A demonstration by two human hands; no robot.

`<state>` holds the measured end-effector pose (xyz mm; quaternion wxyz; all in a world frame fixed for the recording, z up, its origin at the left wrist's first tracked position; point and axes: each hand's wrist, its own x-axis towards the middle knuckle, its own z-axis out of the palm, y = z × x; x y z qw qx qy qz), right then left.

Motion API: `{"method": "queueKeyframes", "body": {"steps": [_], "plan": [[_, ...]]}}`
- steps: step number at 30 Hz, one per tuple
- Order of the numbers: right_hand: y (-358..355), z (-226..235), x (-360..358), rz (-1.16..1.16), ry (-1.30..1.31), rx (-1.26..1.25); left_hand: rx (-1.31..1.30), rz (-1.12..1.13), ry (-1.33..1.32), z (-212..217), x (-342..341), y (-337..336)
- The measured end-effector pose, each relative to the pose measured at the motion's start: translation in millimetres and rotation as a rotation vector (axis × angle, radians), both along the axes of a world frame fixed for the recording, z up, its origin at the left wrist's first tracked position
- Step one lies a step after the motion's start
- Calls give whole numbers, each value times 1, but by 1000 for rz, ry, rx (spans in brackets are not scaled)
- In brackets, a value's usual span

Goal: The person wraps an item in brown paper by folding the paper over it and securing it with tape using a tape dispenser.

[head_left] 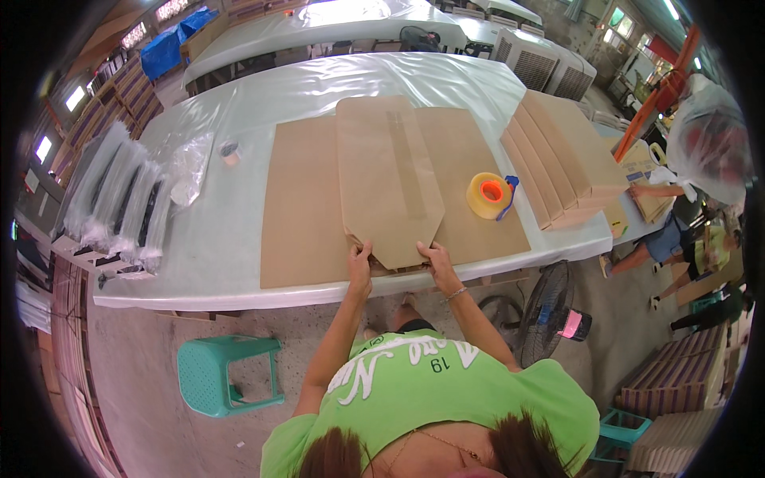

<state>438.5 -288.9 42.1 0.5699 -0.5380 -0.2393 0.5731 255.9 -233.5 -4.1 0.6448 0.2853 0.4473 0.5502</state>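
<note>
A long flat cardboard box (386, 179) with a taped seam lies on a large brown cardboard sheet (303, 207) on the table. My left hand (359, 256) grips the box's near left corner. My right hand (434, 256) grips its near right corner, beside the pointed end flap. A yellow tape dispenser roll (488, 195) with a blue handle sits on the sheet to the right of my right hand.
The table (215, 247) has a white plastic cover. Clear bagged items (119, 199) lie at its left, stacked flat cardboard (562, 159) at its right. A small tape roll (229, 151) sits far left. A green stool (227, 370) and a floor fan (546, 311) stand below. Other people work at right.
</note>
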Motion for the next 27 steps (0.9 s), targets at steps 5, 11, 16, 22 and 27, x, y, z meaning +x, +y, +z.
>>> {"method": "queueKeyframes", "body": {"steps": [5,11,16,22,27], "plan": [[12,-1,2,-59,84,22,-17,6,5,2,3,-1],[15,-2,1,-59,32,78,-59,-64,-147,0,-3,4],[13,-2,6,-66,26,14,46,51,-111,21,8,12],[20,9,10,-8,33,16,-61,92,-133,17,1,25],[46,-22,16,-69,126,-2,-6,80,-48,-9,-4,40]]}}
